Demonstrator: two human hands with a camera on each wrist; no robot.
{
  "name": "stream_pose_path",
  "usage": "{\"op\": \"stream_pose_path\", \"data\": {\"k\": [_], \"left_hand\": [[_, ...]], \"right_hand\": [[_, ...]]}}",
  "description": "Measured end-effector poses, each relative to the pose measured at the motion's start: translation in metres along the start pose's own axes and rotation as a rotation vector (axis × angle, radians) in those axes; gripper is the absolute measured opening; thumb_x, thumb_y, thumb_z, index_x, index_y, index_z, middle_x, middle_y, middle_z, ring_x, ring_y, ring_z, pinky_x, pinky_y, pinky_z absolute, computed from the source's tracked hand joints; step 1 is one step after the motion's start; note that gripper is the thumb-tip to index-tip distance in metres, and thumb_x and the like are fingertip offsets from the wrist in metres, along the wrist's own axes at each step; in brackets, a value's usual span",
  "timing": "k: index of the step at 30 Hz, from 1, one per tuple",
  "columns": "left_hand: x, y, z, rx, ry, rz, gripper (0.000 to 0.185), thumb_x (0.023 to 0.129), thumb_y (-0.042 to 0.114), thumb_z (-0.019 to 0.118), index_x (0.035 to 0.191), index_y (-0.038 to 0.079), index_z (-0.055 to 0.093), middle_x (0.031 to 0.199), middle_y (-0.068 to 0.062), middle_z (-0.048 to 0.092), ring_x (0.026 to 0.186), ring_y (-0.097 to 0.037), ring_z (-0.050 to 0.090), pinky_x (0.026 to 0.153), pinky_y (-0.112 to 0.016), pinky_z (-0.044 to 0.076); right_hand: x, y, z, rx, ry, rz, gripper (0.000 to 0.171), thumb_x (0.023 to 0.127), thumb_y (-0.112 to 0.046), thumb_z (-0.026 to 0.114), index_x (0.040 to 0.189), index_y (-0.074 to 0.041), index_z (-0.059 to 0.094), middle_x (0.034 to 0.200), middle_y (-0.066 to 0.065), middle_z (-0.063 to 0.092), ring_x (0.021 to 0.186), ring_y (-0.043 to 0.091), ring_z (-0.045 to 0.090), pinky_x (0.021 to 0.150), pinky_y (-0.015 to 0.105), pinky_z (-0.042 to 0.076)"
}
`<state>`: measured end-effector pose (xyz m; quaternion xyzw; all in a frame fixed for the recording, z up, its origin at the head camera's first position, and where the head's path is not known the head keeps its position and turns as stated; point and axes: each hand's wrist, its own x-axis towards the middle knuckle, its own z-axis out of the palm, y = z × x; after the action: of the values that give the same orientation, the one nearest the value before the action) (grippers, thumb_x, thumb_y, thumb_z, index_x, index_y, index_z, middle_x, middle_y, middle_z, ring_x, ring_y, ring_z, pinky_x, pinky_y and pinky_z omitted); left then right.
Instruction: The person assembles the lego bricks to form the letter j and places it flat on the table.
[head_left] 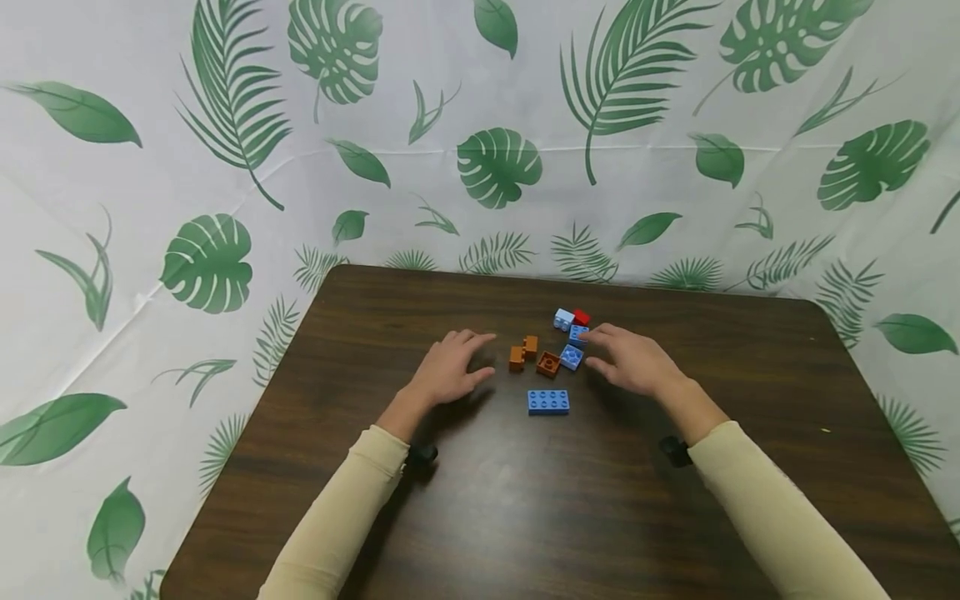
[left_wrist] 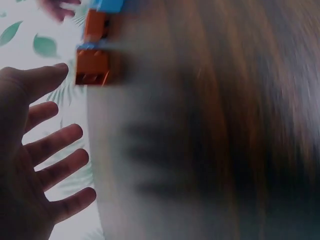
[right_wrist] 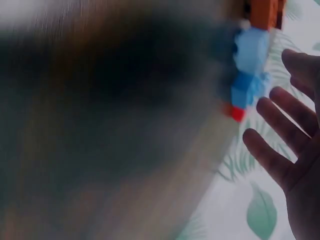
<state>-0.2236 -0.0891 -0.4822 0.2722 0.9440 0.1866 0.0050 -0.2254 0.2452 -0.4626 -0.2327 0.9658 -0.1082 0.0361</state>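
Bricks lie loose in a small cluster at the middle of the dark tabletop [head_left: 675,517] in the head view — nothing looks joined yet, so the work seems barely begun. The left hand [head_left: 450,367] hovers with fingers spread and holds nothing, just beside the two orange bricks [head_left: 522,352]; the right hand [head_left: 630,360] is likewise spread and empty, its fingertips at the blue bricks [head_left: 574,346], with a red brick [head_left: 581,317] behind and a long blue brick [head_left: 547,402] nearer the person. From the left wrist, blurred, splayed fingers [left_wrist: 55,145] sit short of an orange brick [left_wrist: 92,67]. From the right wrist — blurrier — straight fingers [right_wrist: 280,140] stand near the blue pieces [right_wrist: 250,65], touching none.
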Motion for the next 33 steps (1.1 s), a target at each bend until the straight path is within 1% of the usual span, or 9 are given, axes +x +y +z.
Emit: {"op": "stream_pose_path", "data": {"k": [6, 9, 13, 16, 21, 25, 28, 30, 33], "left_hand": [[0.017, 0.018, 0.019, 0.058, 0.001, 0.003, 0.055, 0.091, 0.043, 0.062, 0.141, 0.024, 0.047, 0.129, -0.002, 0.054, 0.117, -0.025, 0.048, 0.091, -0.052, 0.042], [0.024, 0.026, 0.026, 0.087, 0.009, -0.013, 0.054, 0.091, 0.045, 0.060, 0.140, 0.024, 0.049, 0.125, -0.002, 0.055, 0.113, -0.025, 0.049, 0.088, -0.049, 0.044], [0.030, 0.033, 0.035, 0.127, 0.029, -0.048, 0.052, 0.091, 0.048, 0.060, 0.137, 0.025, 0.051, 0.123, -0.001, 0.056, 0.110, -0.024, 0.050, 0.086, -0.046, 0.044], [0.032, 0.034, 0.040, 0.133, 0.051, -0.063, 0.051, 0.090, 0.046, 0.062, 0.135, 0.026, 0.052, 0.122, -0.001, 0.057, 0.109, -0.023, 0.051, 0.086, -0.046, 0.045], [0.031, 0.030, 0.044, 0.100, 0.074, -0.065, 0.044, 0.088, 0.042, 0.067, 0.127, 0.025, 0.057, 0.118, 0.003, 0.060, 0.106, -0.020, 0.054, 0.084, -0.042, 0.048], [0.029, 0.026, 0.044, 0.035, 0.088, -0.077, 0.040, 0.085, 0.041, 0.071, 0.119, 0.024, 0.060, 0.112, 0.005, 0.064, 0.099, -0.017, 0.057, 0.079, -0.038, 0.050], [0.025, 0.024, 0.040, -0.020, 0.083, -0.099, 0.041, 0.085, 0.040, 0.071, 0.120, 0.023, 0.060, 0.110, 0.005, 0.064, 0.097, -0.016, 0.059, 0.076, -0.037, 0.050], [0.021, 0.023, 0.037, -0.043, 0.078, -0.102, 0.043, 0.087, 0.040, 0.069, 0.125, 0.024, 0.059, 0.115, 0.004, 0.064, 0.102, -0.017, 0.060, 0.080, -0.038, 0.051], [0.017, 0.021, 0.033, -0.056, 0.075, -0.098, 0.043, 0.089, 0.040, 0.065, 0.130, 0.027, 0.058, 0.119, 0.002, 0.063, 0.104, -0.018, 0.061, 0.081, -0.040, 0.051]], "right_hand": [[0.011, -0.009, 0.020, -0.007, 0.001, 0.037, 0.052, 0.092, -0.034, 0.063, 0.140, -0.021, 0.050, 0.134, 0.009, 0.049, 0.118, 0.028, 0.051, 0.085, 0.051, 0.049], [0.014, -0.013, 0.027, -0.016, 0.000, 0.062, 0.053, 0.090, -0.034, 0.065, 0.140, -0.022, 0.050, 0.129, 0.009, 0.048, 0.111, 0.026, 0.052, 0.080, 0.048, 0.051], [0.017, -0.016, 0.034, -0.023, -0.003, 0.064, 0.051, 0.090, -0.033, 0.065, 0.138, -0.021, 0.052, 0.120, 0.009, 0.050, 0.100, 0.024, 0.052, 0.073, 0.043, 0.052], [0.018, -0.018, 0.039, -0.029, -0.004, 0.065, 0.048, 0.090, -0.033, 0.065, 0.135, -0.020, 0.055, 0.118, 0.008, 0.051, 0.098, 0.023, 0.053, 0.073, 0.043, 0.052], [0.018, -0.020, 0.042, -0.034, -0.010, 0.091, 0.047, 0.090, -0.034, 0.065, 0.133, -0.019, 0.057, 0.123, 0.009, 0.053, 0.109, 0.026, 0.054, 0.084, 0.048, 0.050], [0.018, -0.019, 0.041, -0.031, 0.007, 0.091, 0.045, 0.089, -0.033, 0.066, 0.131, -0.019, 0.058, 0.125, 0.009, 0.054, 0.111, 0.027, 0.053, 0.086, 0.051, 0.049], [0.017, -0.016, 0.039, -0.020, 0.035, 0.087, 0.042, 0.089, -0.032, 0.066, 0.128, -0.019, 0.060, 0.123, 0.008, 0.055, 0.110, 0.027, 0.054, 0.085, 0.052, 0.049], [0.016, -0.013, 0.037, -0.013, 0.054, 0.085, 0.039, 0.088, -0.032, 0.067, 0.124, -0.018, 0.062, 0.120, 0.007, 0.057, 0.108, 0.026, 0.055, 0.085, 0.051, 0.049], [0.015, -0.010, 0.035, 0.015, 0.073, 0.101, 0.035, 0.086, -0.033, 0.069, 0.117, -0.018, 0.063, 0.113, 0.005, 0.059, 0.097, 0.024, 0.057, 0.081, 0.049, 0.050]]}}
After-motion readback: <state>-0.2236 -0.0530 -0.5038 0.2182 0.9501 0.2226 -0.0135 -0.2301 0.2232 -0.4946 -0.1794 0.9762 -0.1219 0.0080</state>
